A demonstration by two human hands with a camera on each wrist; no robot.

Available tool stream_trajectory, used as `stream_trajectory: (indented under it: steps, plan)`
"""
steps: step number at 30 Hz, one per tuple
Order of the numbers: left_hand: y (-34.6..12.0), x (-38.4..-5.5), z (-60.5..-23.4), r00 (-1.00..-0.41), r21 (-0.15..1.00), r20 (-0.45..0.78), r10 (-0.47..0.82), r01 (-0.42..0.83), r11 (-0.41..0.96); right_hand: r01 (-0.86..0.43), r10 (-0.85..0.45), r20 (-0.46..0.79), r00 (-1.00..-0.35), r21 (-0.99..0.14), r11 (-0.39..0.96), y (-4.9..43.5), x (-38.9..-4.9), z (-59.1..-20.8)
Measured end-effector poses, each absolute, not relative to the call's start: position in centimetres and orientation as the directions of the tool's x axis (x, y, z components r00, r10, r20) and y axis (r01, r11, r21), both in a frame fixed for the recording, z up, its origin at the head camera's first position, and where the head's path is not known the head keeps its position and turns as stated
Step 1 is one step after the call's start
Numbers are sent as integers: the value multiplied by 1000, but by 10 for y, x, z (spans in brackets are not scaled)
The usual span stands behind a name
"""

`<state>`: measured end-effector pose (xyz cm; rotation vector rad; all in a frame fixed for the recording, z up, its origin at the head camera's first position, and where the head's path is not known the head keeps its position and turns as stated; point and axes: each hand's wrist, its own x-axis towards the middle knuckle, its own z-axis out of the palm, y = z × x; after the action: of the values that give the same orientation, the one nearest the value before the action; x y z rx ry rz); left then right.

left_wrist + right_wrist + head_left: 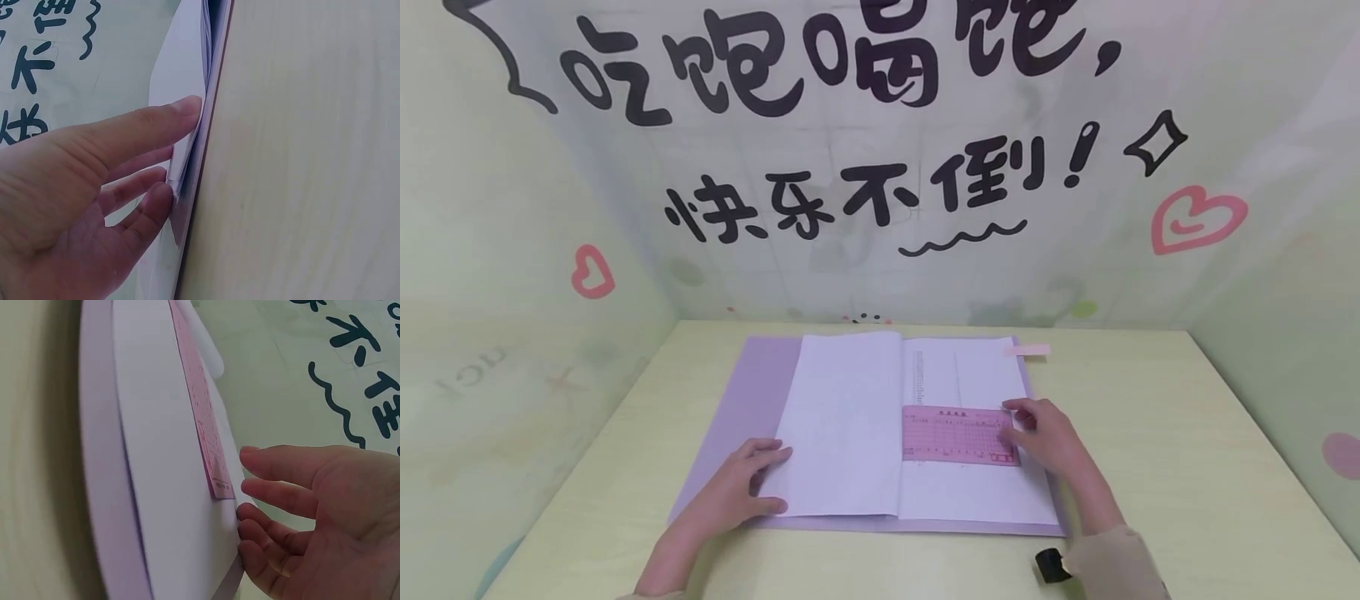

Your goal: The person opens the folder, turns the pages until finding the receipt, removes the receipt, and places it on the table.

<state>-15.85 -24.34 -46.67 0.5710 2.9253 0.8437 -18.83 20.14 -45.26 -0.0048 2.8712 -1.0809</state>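
Note:
A lilac folder [730, 400] lies spread on the table with white sheets in it. My left hand [741, 483] rests at the left edge of the white page [842, 425], with thumb and fingertips spread along that edge. A pink printed form [955, 437], ruled like a receipt, lies across the right-hand sheet [970, 500]. At its right end is my right hand [1045, 429], whose fingers overlap the form in the head view. From the right wrist, those fingers [269, 515] appear loosely bent along the sheet's edge, apart from one another.
A pale pink tab [1036, 350] sticks out at the folder's upper right. The light wooden table [1150, 417] extends around the folder, up to a printed curtain [850, 275] at the back and sides. A small black object [1051, 566] sits beside the right sleeve [1116, 567].

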Motion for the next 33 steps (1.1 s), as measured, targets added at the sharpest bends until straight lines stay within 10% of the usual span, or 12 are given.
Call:
stream_trajectory:
  steps: [33]
  plan:
    - [-242,-153,-466,-936,520,75,343,331,788,-3,-46,-48,-998,-663,749,200,-181,-465]
